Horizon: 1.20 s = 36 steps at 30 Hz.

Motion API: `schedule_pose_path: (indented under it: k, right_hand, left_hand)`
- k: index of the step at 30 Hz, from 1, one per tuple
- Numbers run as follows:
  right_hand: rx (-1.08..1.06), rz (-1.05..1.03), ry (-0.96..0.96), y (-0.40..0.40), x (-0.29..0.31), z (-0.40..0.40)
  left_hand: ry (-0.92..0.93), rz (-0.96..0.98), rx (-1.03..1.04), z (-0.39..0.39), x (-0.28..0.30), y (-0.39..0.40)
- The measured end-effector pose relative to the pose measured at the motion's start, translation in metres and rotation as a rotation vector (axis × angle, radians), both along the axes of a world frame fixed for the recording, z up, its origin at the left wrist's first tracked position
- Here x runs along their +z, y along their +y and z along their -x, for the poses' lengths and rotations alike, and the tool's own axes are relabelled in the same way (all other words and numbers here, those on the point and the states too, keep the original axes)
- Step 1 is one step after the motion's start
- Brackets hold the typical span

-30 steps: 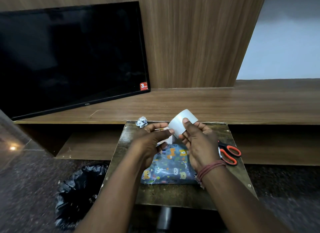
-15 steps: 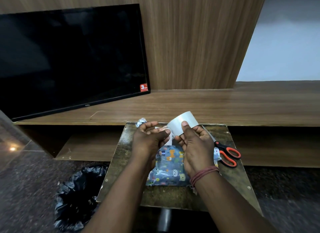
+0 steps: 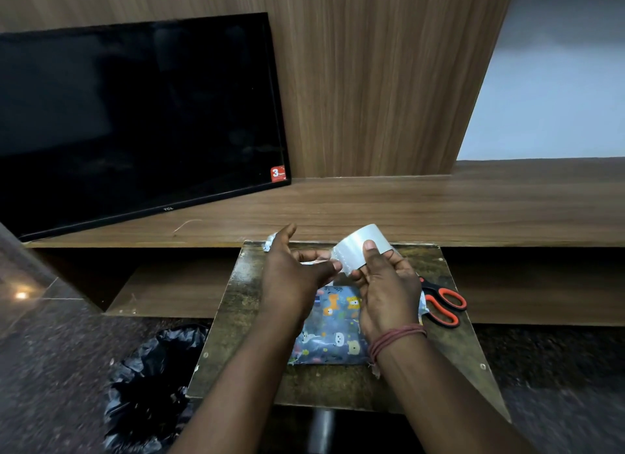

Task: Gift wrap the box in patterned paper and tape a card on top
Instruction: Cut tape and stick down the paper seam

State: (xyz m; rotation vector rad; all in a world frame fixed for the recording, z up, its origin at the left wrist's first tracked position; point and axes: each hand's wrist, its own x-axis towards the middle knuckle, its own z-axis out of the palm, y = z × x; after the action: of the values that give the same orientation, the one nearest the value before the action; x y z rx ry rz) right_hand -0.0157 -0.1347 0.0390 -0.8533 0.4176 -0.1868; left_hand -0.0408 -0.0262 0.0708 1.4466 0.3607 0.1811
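Left to right: my left hand [image 3: 297, 274] pinches what looks like the free tape end, thumb and finger together, other fingers spread. My right hand [image 3: 385, 284] is curled round the clear tape roll [image 3: 358, 247], thumb on top. Below both lies the box in patterned paper [image 3: 333, 328], flat on the small table [image 3: 236, 318]; no card is visible. I judge the risks as the strip folding onto itself or tearing crooked, since both hands pull in mid-air. Scissors [image 3: 443, 305] lie at the right. Beyond: wooden shelf [image 3: 439, 203], dark television [image 3: 135, 115], black bin bag [image 3: 152, 386] on the floor.
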Motion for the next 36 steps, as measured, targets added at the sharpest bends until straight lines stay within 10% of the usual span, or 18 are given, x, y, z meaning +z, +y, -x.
schedule_pose_path:
  k: [36]
  right_hand:
    - [0.177,-0.194,-0.023,0.004,0.008,0.005]
  left_hand:
    - [0.131,0.338,-0.013,-0.014,-0.006,0.042]
